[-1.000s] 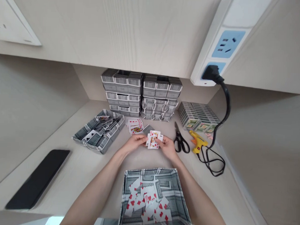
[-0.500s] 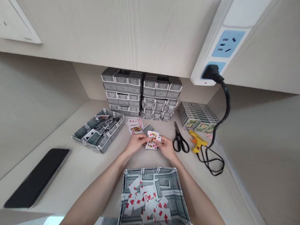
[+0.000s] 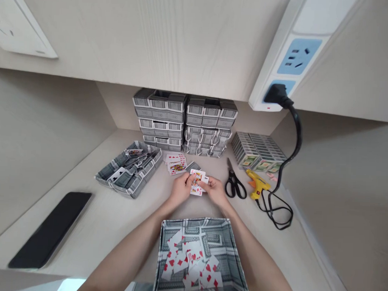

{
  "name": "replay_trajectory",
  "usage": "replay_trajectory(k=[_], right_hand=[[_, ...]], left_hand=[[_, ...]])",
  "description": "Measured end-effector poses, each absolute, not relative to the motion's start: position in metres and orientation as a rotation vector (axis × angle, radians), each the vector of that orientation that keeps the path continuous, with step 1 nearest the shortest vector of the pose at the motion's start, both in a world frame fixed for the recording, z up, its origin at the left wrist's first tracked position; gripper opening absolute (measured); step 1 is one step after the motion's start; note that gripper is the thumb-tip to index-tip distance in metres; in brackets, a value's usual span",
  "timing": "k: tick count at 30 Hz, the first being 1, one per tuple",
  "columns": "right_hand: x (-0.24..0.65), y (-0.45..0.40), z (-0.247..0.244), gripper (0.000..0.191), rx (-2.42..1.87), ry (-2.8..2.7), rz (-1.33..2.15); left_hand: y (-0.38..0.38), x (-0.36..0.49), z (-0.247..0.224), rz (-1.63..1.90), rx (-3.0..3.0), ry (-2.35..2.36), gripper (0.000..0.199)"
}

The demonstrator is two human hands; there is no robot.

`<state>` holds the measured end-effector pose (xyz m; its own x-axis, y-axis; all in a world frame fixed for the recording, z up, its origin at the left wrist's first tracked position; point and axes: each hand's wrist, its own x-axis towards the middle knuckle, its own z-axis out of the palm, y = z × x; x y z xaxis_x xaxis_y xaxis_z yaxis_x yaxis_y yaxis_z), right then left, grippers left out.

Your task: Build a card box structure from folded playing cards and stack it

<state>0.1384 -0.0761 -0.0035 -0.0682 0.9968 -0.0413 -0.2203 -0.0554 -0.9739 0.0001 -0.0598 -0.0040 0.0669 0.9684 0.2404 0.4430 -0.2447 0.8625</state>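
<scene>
Between my hands are playing cards (image 3: 197, 189), a red king on top and an ace's corner peeking out at the right. My left hand (image 3: 181, 188) grips their left side, thumb over the face. On the right side, my right hand (image 3: 215, 190) pinches them too, thumb on the front. Just behind, a fan of red cards (image 3: 177, 163) lies face up beside a face-down card (image 3: 193, 166). Close to my body stands a box made of cards (image 3: 233, 244), with loose red-suit pieces inside.
Left is a card-made tray (image 3: 137, 189) of cards, then a black phone (image 3: 51, 229). Stacked card boxes (image 3: 162, 104) stand at the back. Rightward lie black scissors (image 3: 233, 183), a yellow glue gun (image 3: 258, 184) with its cord, and packed card decks (image 3: 257, 150). A power strip (image 3: 300, 56) hangs above.
My left hand has turned and curled closer around the cards' left edge. My right hand keeps its pinch. The whole view has shifted slightly.
</scene>
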Motion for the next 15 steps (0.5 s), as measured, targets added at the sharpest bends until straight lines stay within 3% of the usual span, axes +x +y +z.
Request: replay_trajectory(k=[8, 15], right_hand=[[0.1413, -0.0732, -0.0109, 0.028, -1.024, -1.097, 1.419], [0.1404, -0.0741, -0.0065, 0.03, -1.012, -1.062, 1.389]], left_hand=[[-0.059, 0.0026, -0.0059, 1.034, 1.905, 1.502, 0.051], [-0.0565, 0.0018, -0.012, 1.078, 1.574, 1.294, 0.059]])
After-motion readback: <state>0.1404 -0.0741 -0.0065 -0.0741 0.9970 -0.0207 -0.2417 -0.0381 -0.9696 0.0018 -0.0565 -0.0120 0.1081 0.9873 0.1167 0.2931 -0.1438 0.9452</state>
